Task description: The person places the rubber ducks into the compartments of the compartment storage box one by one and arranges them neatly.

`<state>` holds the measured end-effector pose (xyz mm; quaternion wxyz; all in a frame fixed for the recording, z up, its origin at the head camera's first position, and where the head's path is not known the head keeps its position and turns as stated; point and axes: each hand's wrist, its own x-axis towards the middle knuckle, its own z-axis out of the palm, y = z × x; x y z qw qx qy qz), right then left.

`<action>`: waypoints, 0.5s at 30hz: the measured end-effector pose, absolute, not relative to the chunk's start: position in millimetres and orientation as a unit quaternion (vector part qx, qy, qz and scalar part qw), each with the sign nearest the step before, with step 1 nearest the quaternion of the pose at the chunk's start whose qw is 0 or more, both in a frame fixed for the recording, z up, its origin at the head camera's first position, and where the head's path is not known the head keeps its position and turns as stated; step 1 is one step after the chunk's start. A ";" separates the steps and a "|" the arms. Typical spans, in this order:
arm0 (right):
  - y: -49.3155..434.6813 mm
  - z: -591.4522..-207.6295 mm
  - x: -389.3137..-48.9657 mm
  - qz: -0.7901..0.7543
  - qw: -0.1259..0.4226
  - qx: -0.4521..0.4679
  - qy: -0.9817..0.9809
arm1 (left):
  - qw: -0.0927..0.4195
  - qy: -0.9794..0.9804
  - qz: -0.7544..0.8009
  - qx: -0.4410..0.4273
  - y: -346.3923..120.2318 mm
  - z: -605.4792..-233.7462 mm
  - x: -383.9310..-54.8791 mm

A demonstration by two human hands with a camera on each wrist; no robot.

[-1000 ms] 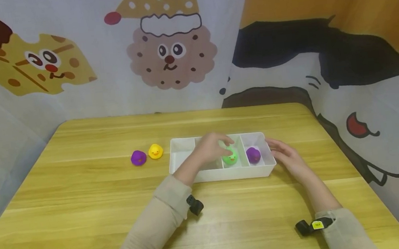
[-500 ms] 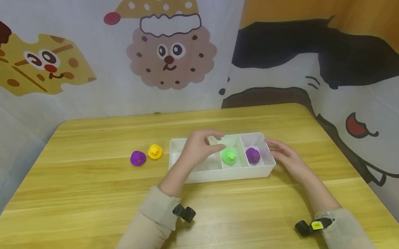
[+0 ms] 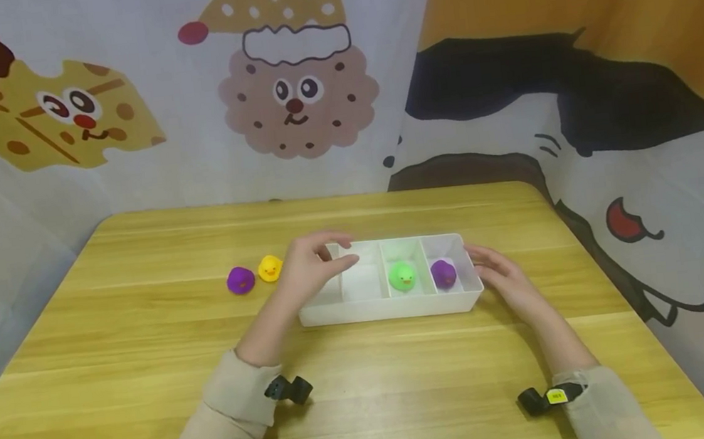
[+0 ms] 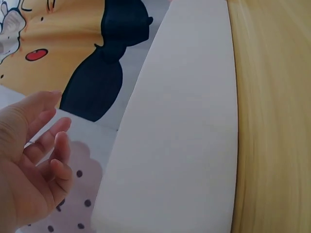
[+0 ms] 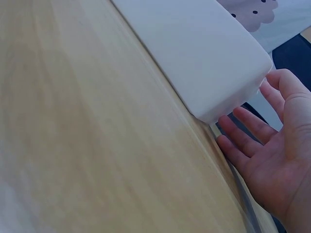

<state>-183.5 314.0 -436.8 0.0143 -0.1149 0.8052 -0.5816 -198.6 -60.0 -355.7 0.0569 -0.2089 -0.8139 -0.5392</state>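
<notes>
The left hand (image 3: pixel 306 273), fingers parted and empty, hangs over the divided white tray's (image 3: pixel 387 309) nine-o'clock end, where any reach toward the yellow toy duck (image 3: pixel 270 269), outside at nine o'clock, should clear that wall while the right hand's (image 3: pixel 508 279) relaxed, ungripping fingers steady the three-o'clock end.

Pale cloth (image 3: pixel 131 21), printed with a cheese (image 3: pixel 68 124) at upper left, a cookie (image 3: pixel 300 128) at top centre and an animal (image 3: pixel 663 172) at right, hangs behind a wood-grain table (image 3: pixel 409 392) at lower centre.
</notes>
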 end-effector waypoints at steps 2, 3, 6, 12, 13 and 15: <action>314.3 -436.9 -183.4 -0.582 0.014 -0.112 0.805 | 0.059 -0.818 -0.534 -0.205 -66.2 -354.9 -197.2; 314.3 -436.9 -183.4 -0.583 0.015 -0.111 0.805 | 0.060 -0.819 -0.533 -0.205 -69.3 -354.6 -196.7; 314.0 -436.9 -183.5 -0.585 0.016 -0.112 0.803 | 0.066 -0.819 -0.531 -0.205 -78.9 -354.1 -195.2; 314.3 -438.7 -184.8 -0.588 0.014 -0.115 0.801 | 0.086 -0.815 -0.537 -0.200 -102.1 -355.1 -191.3; 314.6 -439.1 -185.1 -0.587 0.013 -0.116 0.801 | 0.090 -0.816 -0.536 -0.197 -106.4 -355.8 -190.9; 315.2 -439.5 -185.5 -0.587 0.012 -0.117 0.801 | 0.097 -0.822 -0.530 -0.187 -115.1 -358.0 -190.7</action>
